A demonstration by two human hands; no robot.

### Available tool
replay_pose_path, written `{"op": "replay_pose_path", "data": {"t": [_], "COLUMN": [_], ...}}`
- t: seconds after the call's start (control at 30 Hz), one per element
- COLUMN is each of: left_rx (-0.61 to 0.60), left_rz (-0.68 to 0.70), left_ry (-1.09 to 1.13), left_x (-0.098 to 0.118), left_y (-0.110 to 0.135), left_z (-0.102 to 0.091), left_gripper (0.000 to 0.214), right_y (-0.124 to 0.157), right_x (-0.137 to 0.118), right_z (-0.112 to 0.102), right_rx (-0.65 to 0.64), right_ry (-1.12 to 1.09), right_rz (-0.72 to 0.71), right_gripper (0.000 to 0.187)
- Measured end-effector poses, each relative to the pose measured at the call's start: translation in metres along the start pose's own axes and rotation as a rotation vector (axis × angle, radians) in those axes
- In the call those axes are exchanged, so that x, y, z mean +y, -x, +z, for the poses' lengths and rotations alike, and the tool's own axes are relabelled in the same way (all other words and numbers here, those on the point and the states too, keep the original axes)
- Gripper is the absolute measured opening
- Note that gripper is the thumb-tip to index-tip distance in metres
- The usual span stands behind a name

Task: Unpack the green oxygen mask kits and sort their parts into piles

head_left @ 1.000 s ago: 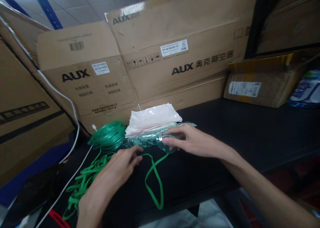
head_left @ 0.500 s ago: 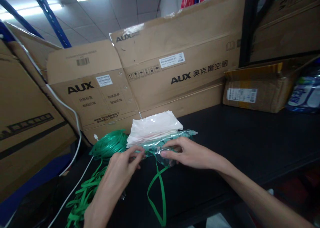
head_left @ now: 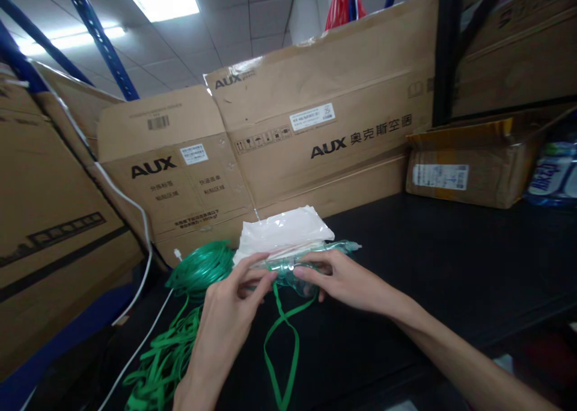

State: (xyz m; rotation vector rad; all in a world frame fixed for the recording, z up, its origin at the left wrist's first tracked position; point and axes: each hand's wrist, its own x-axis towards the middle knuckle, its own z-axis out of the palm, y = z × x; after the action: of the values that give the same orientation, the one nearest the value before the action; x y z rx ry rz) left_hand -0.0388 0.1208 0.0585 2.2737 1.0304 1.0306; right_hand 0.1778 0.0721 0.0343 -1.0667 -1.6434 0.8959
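My left hand (head_left: 228, 321) and my right hand (head_left: 345, 282) meet over a clear plastic mask piece (head_left: 295, 276) at the near middle of the black table (head_left: 451, 261). Both pinch it between thumb and fingers. A green strap (head_left: 282, 351) hangs from the piece in a loop toward the table's front edge. Behind the piece lies a stack of white plastic bags (head_left: 283, 231). A coil of green tubing (head_left: 202, 264) rests just left of the hands.
A heap of loose green straps (head_left: 162, 363) lies at the near left beside a white cable (head_left: 144, 231). Large AUX cardboard boxes (head_left: 315, 116) wall the back. A small cardboard box (head_left: 469, 158) and a blue-white pack (head_left: 550, 170) stand at the right.
My left hand has risen from the table to the clear piece and closed on it beside the right hand. The green strap's upper end has lifted with it. The view has tilted up.
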Motion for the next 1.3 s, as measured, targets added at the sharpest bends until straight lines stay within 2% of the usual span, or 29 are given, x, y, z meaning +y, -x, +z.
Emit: {"op": "replay_pose_path", "data": {"t": [0.2, 0.47, 0.63, 0.97, 1.3], "left_rx": [-0.031, -0.040, -0.063, -0.130, -0.138], "left_rz": [0.062, 0.160, 0.132, 0.069, 0.043], "left_ry": [0.001, -0.025, -0.039, 0.011, 0.097], "left_x": [0.004, 0.002, 0.003, 0.015, 0.015], "left_y": [0.001, -0.001, -0.001, 0.002, 0.003], "left_z": [0.002, 0.004, 0.006, 0.012, 0.012], "left_gripper": [0.034, 0.026, 0.023, 0.033, 0.032], "right_y": [-0.003, -0.003, -0.002, -0.001, 0.000], "right_x": [0.001, 0.000, -0.001, -0.005, -0.010], "right_z": [-0.002, -0.001, 0.000, 0.003, 0.005], "right_rx": [0.035, 0.043, 0.043, 0.022, 0.087], "right_ry": [-0.156, -0.180, -0.208, -0.264, -0.264], "right_rz": [0.005, -0.001, -0.003, -0.036, -0.061], "right_gripper": [0.049, 0.046, 0.048, 0.045, 0.040]}}
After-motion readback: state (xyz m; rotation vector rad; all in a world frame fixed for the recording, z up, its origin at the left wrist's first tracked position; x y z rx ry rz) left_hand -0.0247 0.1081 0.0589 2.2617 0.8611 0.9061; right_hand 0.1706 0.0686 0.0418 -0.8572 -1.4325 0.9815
